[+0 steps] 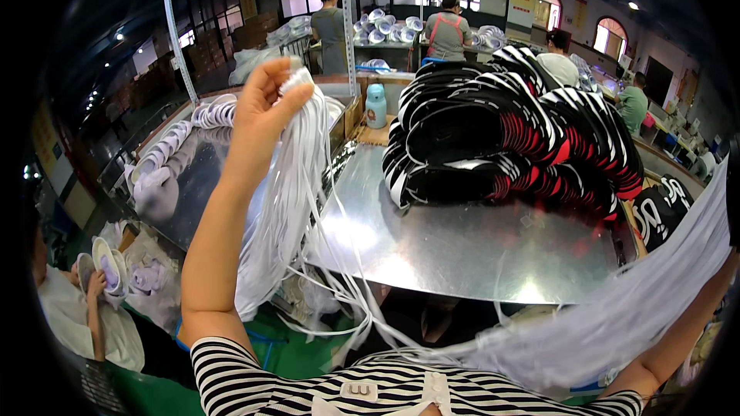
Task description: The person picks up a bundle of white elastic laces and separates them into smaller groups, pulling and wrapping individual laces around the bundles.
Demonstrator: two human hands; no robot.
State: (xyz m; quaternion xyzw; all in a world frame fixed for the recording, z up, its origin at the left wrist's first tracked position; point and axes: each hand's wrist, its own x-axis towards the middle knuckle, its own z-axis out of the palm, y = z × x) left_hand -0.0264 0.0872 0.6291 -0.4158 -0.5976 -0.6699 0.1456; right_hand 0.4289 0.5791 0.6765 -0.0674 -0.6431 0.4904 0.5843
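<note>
White strands [617, 323] are stretched up rightward (the right hand being out of view, its grip cannot be told); by the left hand [266, 104], a bundle [284, 200] is pinched at its top, hanging lengthwise downward, left of the shoes [512, 135].

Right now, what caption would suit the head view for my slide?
A raised left hand grips long white strings; black-and-white shoe parts lie stacked on a metal table.
</note>
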